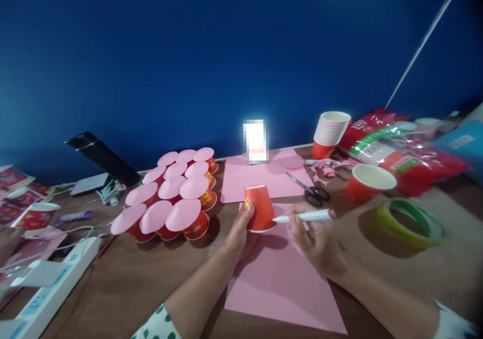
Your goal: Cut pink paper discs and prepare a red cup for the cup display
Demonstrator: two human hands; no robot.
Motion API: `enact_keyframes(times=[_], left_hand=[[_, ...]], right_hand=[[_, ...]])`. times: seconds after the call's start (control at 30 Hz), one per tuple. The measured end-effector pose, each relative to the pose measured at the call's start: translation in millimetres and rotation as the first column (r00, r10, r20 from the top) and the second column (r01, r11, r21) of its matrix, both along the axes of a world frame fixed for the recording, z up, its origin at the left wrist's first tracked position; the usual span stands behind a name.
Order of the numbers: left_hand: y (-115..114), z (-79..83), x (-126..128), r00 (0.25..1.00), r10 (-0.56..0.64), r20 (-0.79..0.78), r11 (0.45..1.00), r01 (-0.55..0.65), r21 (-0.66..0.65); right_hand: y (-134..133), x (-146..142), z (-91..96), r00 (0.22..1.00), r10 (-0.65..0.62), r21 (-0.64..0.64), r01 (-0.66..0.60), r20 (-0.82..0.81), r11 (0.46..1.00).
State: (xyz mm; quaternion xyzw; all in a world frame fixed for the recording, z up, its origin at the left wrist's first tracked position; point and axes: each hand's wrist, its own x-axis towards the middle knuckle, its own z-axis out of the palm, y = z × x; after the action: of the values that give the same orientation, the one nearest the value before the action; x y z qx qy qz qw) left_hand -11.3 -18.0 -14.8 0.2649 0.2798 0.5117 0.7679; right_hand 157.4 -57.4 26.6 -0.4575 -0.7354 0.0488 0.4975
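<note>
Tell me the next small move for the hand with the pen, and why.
Probably slide the tip of the white pen along the rim of the red cup, marking the pink paper. The cup stands upside down on that sheet, the left hand steadies it, and the right hand holds the pen with its tip at the rim's right edge.

The worktop (151,278) is brown wood with a smooth, faintly shiny finish. On it lies a pink paper sheet (279,283), matt and flat. The red paper cup (259,208) has a slight coated gloss; the white pen (305,216) is smooth plastic. At one o'clock from the cup, the scissors (307,187) have metal blades and black plastic handles. At three o'clock, the tape roll (409,238) looks glossy and translucent. At two o'clock, the plastic bag (411,160) is shiny and crinkled.
</note>
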Motion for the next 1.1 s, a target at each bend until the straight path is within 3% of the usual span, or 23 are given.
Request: enact_keyframes(times=[0.3,0.5,1.1], left_hand=[[-0.6,1.8,0.9,0.998,0.045,0.035,0.998,-0.044,-0.039],[0.2,1.1,0.4,0.997,0.071,0.027,0.997,-0.07,-0.032],[-0.5,3.1,2.4,0.999,0.02,0.042,1.0,-0.019,-0.021]], right_hand=[[2.8,-2.2,-0.2,1.0,-0.003,0.053,0.002,0.019,0.999],[1.8,-2.4,-0.5,1.0,0.027,0.015,-0.027,0.003,1.0],[4.3,-0.6,-3.3,1.0,-0.007,0.04,0.008,-0.008,0.999]])
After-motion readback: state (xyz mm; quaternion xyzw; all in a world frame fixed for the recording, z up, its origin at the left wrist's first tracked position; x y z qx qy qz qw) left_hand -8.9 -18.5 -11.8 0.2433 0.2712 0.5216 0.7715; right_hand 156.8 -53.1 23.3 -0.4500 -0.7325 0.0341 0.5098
